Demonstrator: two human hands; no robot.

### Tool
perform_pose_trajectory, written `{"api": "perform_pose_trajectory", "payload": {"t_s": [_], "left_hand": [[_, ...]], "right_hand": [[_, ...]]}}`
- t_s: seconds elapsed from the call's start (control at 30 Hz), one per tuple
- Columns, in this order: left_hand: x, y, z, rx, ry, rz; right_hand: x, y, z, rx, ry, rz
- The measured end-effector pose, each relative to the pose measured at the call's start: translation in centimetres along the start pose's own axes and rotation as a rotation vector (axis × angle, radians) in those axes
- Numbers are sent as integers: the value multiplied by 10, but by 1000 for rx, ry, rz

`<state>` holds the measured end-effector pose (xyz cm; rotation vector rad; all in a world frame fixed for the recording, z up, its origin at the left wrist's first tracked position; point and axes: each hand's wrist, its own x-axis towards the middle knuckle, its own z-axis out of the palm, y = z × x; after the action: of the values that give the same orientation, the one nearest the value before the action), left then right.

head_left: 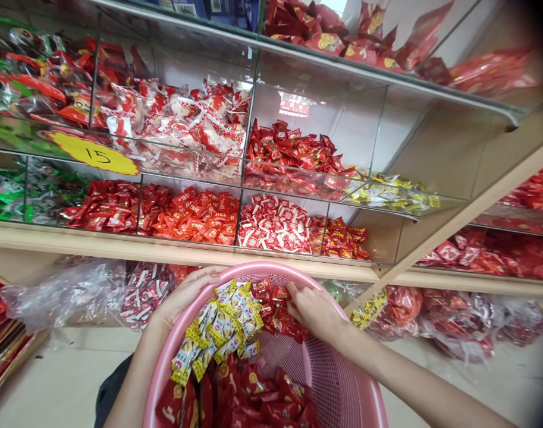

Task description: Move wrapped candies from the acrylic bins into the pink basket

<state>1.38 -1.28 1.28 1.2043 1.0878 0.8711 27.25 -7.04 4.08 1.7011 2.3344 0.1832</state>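
Holds the pink basket by its rim with the left hand; pinches red packets with the right hand, just beside yellow packets.

Yellow price tag on glass bins

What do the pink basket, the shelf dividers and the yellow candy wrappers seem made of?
Pink basket: likely moulded plastic, matte; fine mesh wall, smooth rim.
Shelf dividers: clear glass or acrylic; candy shows through, edges glint.
Yellow candy wrappers: glossy printed film; crinkled, with highlights.
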Motion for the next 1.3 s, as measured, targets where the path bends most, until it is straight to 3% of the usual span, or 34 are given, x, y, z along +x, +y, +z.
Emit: {"api": "perform_pose_trajectory", "payload": {"t_s": [0.17, 0.27, 0.4, 0.77, 1.03, 1.3], "left_hand": [[-1, 1, 0, 4, 4, 10], [-2, 1, 1, 6, -36, 26], [-2, 2, 1, 4, -47, 26], [-4, 2, 0, -2, -16, 37], [-2, 0, 1, -15, -13, 29], [-3, 1, -1, -11, -10, 14]], "right_hand": [[-4, -1, 0, -28, 2, 21], [-9, 2, 4, 16, 40, -44], [-13, -2, 13, 34, -2, -134], [-8, -13, 6, 76, -23, -87], [5, -33, 21, -29, -32, -50], [-5, -20, 18, 75, -2, -63]]}}
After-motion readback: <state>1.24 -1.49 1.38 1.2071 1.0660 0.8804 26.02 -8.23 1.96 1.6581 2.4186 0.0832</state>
